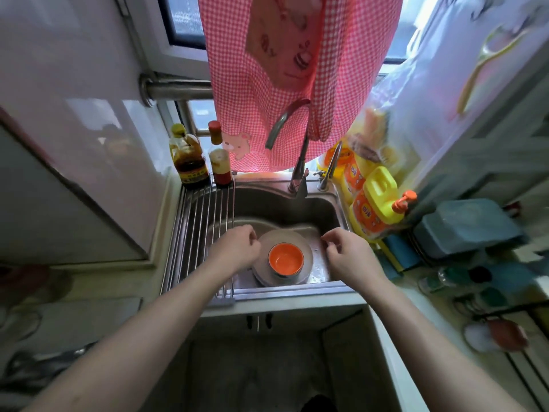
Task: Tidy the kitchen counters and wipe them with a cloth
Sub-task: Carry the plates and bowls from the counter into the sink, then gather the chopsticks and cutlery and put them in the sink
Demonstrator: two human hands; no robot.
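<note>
2 hands, left (237, 248) and right (347, 252), flank the orange bowl (285, 257) (each grip loose, empty).

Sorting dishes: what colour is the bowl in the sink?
Orange inside; the bowl shows best in the head view.

I looked down on a narrow kitchen with glossy white wall panels (89, 120) on the left and a grey floor (255, 376) below. Daylight came through the window (184, 22) at the far edge, where a pink checked apron (285, 84) hung.
</note>
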